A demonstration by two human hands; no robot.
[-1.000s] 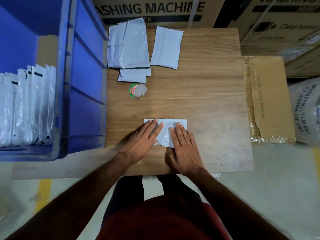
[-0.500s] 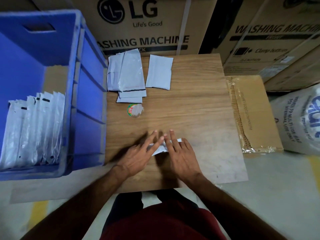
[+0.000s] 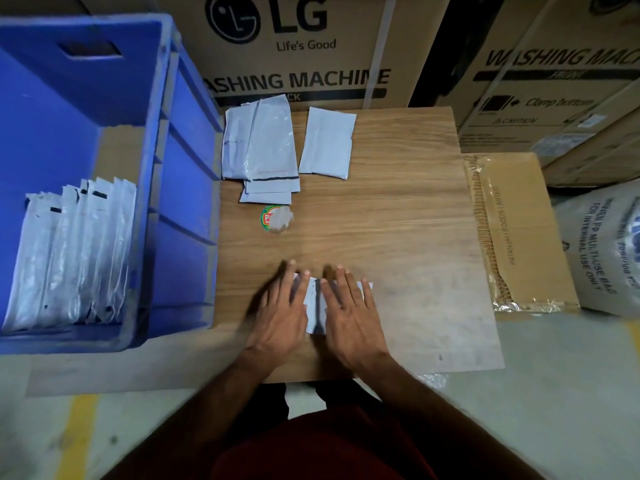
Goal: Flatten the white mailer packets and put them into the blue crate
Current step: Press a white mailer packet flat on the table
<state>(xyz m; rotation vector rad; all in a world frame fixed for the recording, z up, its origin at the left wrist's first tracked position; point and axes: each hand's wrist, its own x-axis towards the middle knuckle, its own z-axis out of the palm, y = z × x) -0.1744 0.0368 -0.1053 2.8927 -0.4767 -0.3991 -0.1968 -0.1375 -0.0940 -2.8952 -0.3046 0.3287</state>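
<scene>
A white mailer packet (image 3: 314, 306) lies flat on the wooden board (image 3: 398, 237) near its front edge. My left hand (image 3: 282, 310) and my right hand (image 3: 349, 313) press on it side by side with straight fingers, covering most of it. A pile of white mailer packets (image 3: 259, 150) sits at the board's back left, with a single packet (image 3: 327, 143) beside it. The blue crate (image 3: 166, 188) stands to the left, holding several white packets (image 3: 72, 254) on edge.
A round green and red sticker (image 3: 275, 218) is stuck on the board below the pile. Large cardboard boxes (image 3: 298, 46) stand behind. A flat brown carton (image 3: 519, 230) and a white sack (image 3: 602, 244) lie to the right.
Both hands have slid over the packet, now lying flat and parallel on it, so less of it shows. The camera has tilted up, showing more of the boxes.
</scene>
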